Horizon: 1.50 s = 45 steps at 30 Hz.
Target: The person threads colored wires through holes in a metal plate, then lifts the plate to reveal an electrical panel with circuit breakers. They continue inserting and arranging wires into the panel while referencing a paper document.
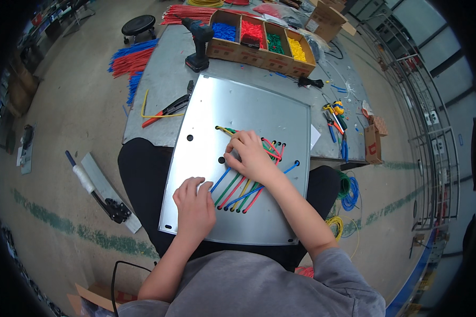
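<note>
A silver metal panel (259, 111) rests across my lap, tilted against the table edge. Blue, green, red and yellow wires (243, 191) pass through small holes and cross its face. On the left part of the panel, my left hand (194, 207) has its fingers curled at the lower end of a blue wire (220, 180). My right hand (251, 158) is bent over the wires, its fingertips closed around the upper end of that same wire, beside a larger black hole (221, 160). The right hand covers part of the wire bundle; its exact grip is partly hidden.
A cordless drill (198, 46) stands beside a divided cardboard box (238, 53) of coloured small parts. Red-handled cutters (166, 110) and a bent yellow wire (144, 105) lie left of the panel; hand tools (337, 124) lie right. Wire bundles (129, 63) overhang the table.
</note>
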{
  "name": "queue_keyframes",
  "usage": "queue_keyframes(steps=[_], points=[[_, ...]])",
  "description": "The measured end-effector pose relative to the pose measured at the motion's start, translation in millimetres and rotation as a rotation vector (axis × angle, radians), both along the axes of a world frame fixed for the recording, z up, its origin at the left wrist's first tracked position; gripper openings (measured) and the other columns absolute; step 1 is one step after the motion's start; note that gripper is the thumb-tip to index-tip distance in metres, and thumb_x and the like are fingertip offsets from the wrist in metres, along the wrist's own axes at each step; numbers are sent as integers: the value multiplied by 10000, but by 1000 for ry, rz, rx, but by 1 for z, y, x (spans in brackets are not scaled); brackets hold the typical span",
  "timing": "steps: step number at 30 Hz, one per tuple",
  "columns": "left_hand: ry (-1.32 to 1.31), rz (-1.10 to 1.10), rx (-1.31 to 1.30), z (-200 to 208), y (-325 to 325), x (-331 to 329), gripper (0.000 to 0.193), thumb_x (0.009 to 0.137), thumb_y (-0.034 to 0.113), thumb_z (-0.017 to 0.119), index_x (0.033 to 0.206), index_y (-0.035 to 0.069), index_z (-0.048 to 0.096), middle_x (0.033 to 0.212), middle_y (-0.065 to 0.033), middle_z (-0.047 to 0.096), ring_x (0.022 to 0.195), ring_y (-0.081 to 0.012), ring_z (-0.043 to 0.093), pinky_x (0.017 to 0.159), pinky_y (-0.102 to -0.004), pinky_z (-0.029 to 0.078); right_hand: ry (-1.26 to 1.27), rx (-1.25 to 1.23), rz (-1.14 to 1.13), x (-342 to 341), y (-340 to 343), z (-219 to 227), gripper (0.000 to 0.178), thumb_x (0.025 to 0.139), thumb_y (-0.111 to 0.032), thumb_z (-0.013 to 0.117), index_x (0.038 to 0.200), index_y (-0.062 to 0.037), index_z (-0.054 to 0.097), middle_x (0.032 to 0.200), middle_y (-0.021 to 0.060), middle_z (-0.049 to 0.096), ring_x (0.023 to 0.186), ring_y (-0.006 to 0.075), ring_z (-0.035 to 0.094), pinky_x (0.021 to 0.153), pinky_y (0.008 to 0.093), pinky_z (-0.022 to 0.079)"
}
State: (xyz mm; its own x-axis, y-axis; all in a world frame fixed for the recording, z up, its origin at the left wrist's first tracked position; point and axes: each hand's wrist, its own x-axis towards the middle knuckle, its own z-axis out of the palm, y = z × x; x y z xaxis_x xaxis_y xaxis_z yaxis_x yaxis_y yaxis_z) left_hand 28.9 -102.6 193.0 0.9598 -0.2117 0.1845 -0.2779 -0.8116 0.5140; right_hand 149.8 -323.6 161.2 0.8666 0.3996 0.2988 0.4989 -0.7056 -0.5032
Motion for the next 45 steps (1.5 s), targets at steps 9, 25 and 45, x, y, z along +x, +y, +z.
queue_keyframes(steps=[9,25,45], points=[[93,-31,172,2,5,11,451,977,46,559,1427,27,569,1502,-225,486,1492,-429,379,1217,-583,246,-78,-79,-32,1,9,-5,248,931,-321,751,1018,-98,686,1247,93,602,1231,297,531,1067,465,401],[-15,-88,229,-15,-32,52,406,1024,163,571,1395,-1,570,1433,-211,533,1442,-415,430,1198,-558,311,-125,-151,-106,-6,9,-7,223,935,-271,728,1080,-127,640,1171,81,597,1214,294,541,1040,492,395],[-54,56,33,0,13,148,372,933,89,603,1302,44,621,1265,-197,613,1232,-399,565,1089,-526,419,-78,507,-552,-45,-145,-1,61,971,-73,652,1011,-37,678,1035,101,683,1044,275,615,950,377,487]])
